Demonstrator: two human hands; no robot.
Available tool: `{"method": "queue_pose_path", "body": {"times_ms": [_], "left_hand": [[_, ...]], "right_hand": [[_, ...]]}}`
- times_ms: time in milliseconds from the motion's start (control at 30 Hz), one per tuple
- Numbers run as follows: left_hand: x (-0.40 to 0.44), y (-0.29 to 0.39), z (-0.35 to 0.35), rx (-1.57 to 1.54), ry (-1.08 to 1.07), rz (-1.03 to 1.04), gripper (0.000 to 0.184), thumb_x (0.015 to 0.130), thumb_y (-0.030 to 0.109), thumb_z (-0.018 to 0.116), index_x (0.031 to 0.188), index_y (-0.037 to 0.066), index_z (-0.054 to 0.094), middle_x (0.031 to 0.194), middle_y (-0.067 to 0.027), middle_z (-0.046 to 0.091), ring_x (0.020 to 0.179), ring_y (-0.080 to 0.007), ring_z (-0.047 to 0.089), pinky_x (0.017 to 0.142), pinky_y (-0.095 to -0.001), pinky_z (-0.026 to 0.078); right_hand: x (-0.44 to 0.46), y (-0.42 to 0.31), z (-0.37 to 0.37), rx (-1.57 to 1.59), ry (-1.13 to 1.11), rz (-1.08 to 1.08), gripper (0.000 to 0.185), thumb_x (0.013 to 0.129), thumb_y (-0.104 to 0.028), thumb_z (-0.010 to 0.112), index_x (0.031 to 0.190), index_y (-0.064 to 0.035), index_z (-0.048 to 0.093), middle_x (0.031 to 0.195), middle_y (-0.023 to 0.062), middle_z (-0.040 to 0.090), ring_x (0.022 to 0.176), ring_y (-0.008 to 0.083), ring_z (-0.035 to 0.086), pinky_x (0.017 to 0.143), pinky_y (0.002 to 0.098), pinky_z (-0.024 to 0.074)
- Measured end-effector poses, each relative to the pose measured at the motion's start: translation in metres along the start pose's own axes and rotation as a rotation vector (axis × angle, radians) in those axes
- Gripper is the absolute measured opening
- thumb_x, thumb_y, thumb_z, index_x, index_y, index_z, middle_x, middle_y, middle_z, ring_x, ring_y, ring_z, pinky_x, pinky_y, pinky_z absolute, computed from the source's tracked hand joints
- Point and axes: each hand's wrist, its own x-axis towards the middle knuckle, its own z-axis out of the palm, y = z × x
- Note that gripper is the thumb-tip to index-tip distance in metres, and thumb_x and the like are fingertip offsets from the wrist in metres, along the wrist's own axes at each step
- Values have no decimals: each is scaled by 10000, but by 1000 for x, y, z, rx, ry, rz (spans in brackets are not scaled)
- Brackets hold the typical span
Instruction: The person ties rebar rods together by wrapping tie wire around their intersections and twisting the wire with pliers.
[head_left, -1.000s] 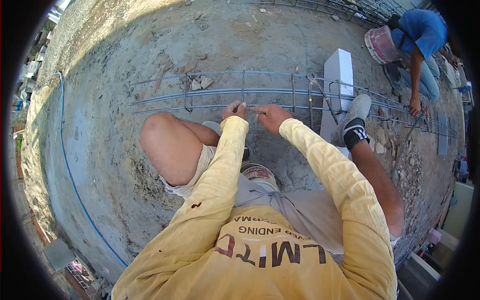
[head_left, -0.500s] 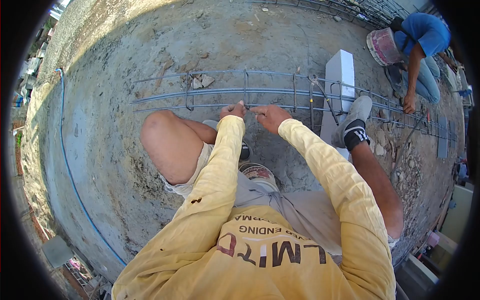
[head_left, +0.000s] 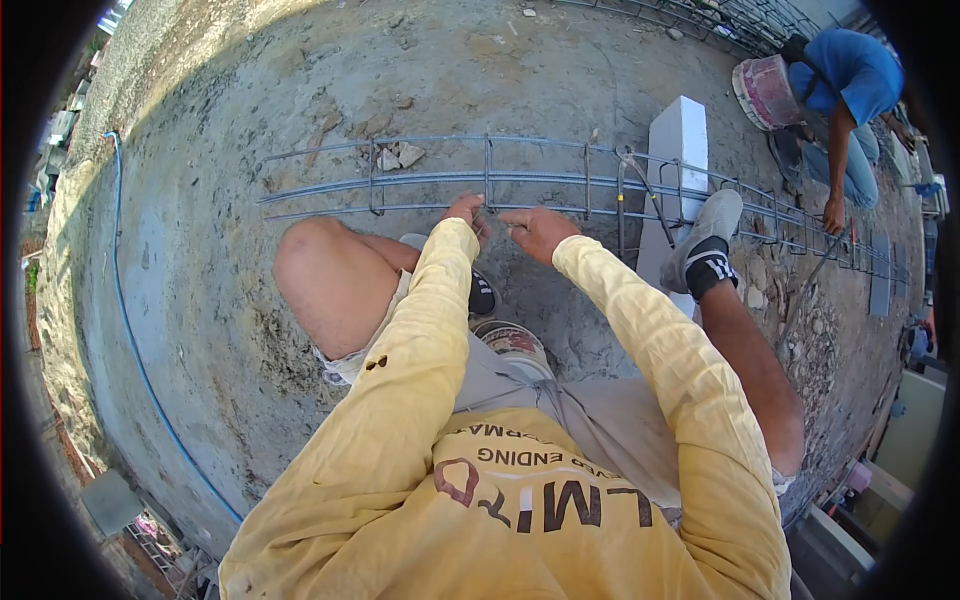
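A long rebar cage (head_left: 540,177) with square stirrups runs from left to right in front of me. My left hand (head_left: 467,216) is at the cage's near bar, beside a stirrup, its fingers bent; what they hold, if anything, is too small to see. Just right of it, my right hand (head_left: 540,232) is closed, with its index finger toward the same spot; anything in it is too small to make out. Pliers with black and yellow handles (head_left: 621,203) hang on the cage to the right. A white block (head_left: 677,140) lies beneath the bars.
A person in a blue shirt (head_left: 853,75) reaches to the cage's right end, next to a pinkish bucket (head_left: 765,92). Stones (head_left: 409,154) lie beyond the bars. A blue hose (head_left: 150,375) curves along the left. Another bucket (head_left: 515,340) is below me.
My left hand has shifted slightly left and turned at the near bar. My right hand has barely moved. The other person's hand has moved slightly along the cage.
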Motion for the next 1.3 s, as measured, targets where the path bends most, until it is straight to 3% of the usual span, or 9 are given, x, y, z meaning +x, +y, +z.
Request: {"method": "queue_pose_path", "body": {"times_ms": [100,200,300,400,567,700,800,900,1300], "left_hand": [[5,-1,-2,149,-20,43,285,807,344,662,1080,265,661,916,-29,579,828,-204,544,756,-430,464],[14,2,-10,467,16,105,514,791,422,632,1253,197,623,1151,-95,579,950,-282,551,833,-474,439],[31,-7,-19,610,174,168,707,680,567,661,1185,73,652,1157,-212,635,1060,-362,575,882,-458,441],[24,-7,-22,853,242,255,704,721,551,624,1209,44,630,1249,-267,593,1146,-436,542,966,-480,397],[59,-18,-51,1051,-24,534,418,833,366,585,1074,35,668,1005,-142,662,976,-248,621,774,-436,501],[-6,-8,-30,627,-26,190,212,885,289,597,972,104,653,875,-48,645,833,-164,622,682,-363,542],[-10,-12,-27,329,-73,177,183,915,282,607,876,103,622,720,-36,612,566,-168,562,520,-359,498],[-25,-8,-25,140,-55,100,133,932,233,602,873,114,594,662,-6,577,536,-143,539,491,-316,494],[-47,25,-22,352,-230,-150,107,901,187,600,831,106,601,614,42,574,492,-89,511,486,-265,499]], "right_hand": [[-2,0,2,-45,13,-4,417,891,-227,504,1293,-179,603,1206,175,637,1099,372,603,972,431,461],[-4,7,11,2,64,-45,422,893,-229,499,1301,-189,596,1228,174,625,1111,374,595,980,436,456],[-14,-2,10,-11,28,39,418,916,-215,503,1321,-147,577,1282,147,608,1177,342,575,1027,403,427],[-21,-3,16,-34,76,23,415,922,-213,495,1326,-156,570,1295,138,599,1184,349,564,1034,415,420],[-27,-3,24,-56,108,19,412,927,-208,484,1329,-166,561,1293,145,597,1174,359,563,1025,429,425],[-28,-3,26,-79,117,8,408,934,-214,477,1331,-164,557,1272,146,610,1149,363,576,1010,438,434],[-30,-3,28,-110,124,-22,415,922,-216,455,1321,-176,561,1210,174,631,1101,366,597,956,465,461],[-32,-3,25,-127,106,-24,413,943,-223,465,1343,-163,544,1238,159,625,1119,362,593,980,443,455],[-26,3,49,-423,3,-57,444,966,-205,407,1405,-172,466,1112,171,672,1035,350,638,902,447,489]]}}
